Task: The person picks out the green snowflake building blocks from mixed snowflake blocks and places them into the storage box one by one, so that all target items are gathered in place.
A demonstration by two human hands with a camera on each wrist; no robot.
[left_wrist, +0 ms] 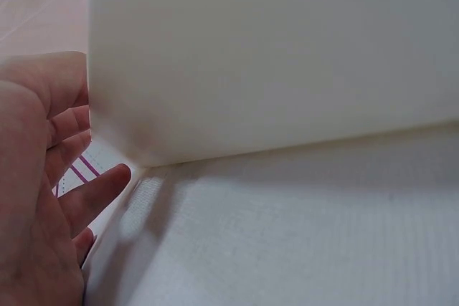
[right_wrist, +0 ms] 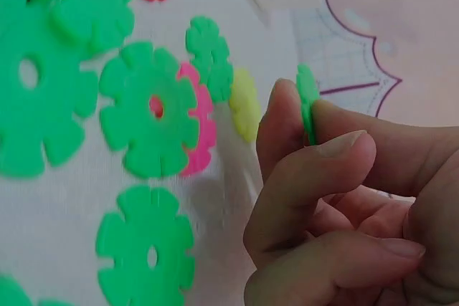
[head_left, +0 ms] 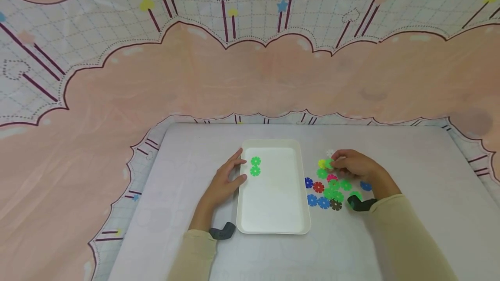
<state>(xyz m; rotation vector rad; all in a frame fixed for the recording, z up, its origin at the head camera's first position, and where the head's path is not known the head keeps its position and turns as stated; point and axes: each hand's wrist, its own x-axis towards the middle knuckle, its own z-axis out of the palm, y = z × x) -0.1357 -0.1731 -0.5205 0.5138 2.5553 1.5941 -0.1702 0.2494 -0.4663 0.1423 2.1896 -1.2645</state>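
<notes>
In the head view, my right hand (head_left: 353, 166) pinches a green notched disc (right_wrist: 307, 105) between thumb and index finger. It is held edge-on in the right wrist view, above a loose group of notched plastic discs. My left hand (head_left: 225, 179) rests at the left rim of a white tray (head_left: 273, 229), fingers loosely extended against its edge. Two green discs (head_left: 255, 166) lie one above the other inside the tray's upper left. In the left wrist view the tray's side (left_wrist: 272, 62) fills much of the picture beside the left fingers.
Right of the tray lie several discs: a red disc (head_left: 318, 187), a brown disc (head_left: 335, 204), a yellow disc (right_wrist: 244, 104), a pink disc (right_wrist: 204, 123), blue and more green ones. Some overlap. A white cloth (head_left: 187, 142) covers the table. A patterned curtain hangs behind.
</notes>
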